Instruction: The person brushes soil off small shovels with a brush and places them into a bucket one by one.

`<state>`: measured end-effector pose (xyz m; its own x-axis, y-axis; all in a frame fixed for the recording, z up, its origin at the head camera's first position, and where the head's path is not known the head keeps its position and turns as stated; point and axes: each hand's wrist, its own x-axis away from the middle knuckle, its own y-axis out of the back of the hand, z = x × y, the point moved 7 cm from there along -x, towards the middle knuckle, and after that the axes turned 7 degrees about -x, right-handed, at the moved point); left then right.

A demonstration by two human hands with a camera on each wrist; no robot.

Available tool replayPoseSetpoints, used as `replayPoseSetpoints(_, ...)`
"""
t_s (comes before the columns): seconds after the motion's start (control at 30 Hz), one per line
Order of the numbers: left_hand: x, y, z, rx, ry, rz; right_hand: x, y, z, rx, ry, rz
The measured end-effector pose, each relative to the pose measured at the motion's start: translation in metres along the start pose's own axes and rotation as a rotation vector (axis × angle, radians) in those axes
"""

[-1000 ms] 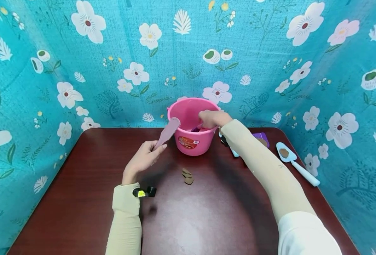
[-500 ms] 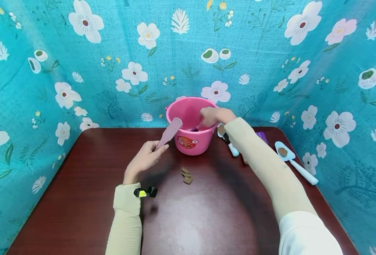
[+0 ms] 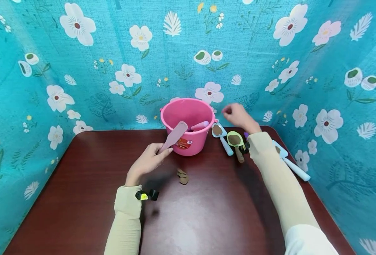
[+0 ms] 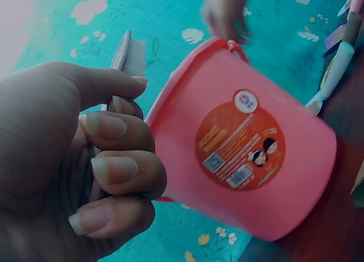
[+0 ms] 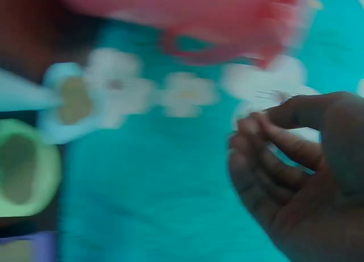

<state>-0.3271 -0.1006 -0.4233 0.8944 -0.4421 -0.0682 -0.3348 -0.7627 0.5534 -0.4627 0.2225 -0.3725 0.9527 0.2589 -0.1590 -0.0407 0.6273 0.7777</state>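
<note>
My left hand grips the handle of a mauve brush just in front of the pink bucket. White bristles show along the brush head in the left wrist view. Out of the bucket and to its right, my right hand hangs in the air with loosely curled fingers. Nothing shows between its fingertips in the blurred right wrist view. A mauve-pink handle leans at the bucket's front rim; its other end is hidden inside.
Right of the bucket lie a light blue trowel, a green-headed scoop and another blue trowel, with brown patches on their heads. A purple item is partly hidden. Brown pieces lie on the dark table.
My right hand has come up out of the bucket and moved right, leaving the mauve-pink handle there. The left hand holds the brush almost where it was. The view has shifted slightly.
</note>
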Motion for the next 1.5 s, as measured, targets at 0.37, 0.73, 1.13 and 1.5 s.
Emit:
replayPoseSetpoints(0.37,0.000,-0.007,-0.005,0.006,-0.032,0.018,0.034,-0.086,-0.058,0.355,-0.250,0.191)
replayPoseSetpoints(0.73,-0.001,-0.008,-0.008,0.017,-0.043,0.023,0.040,-0.091,-0.071,0.342,-0.352,0.199)
replayPoseSetpoints(1.13,0.000,-0.007,-0.011,-0.001,-0.042,0.029,0.056,-0.064,-0.071,0.195,-0.376,0.199)
replayPoseSetpoints(1.5,-0.001,-0.015,-0.016,-0.072,-0.056,0.057,0.124,-0.028,-0.009,0.187,-0.198,0.203)
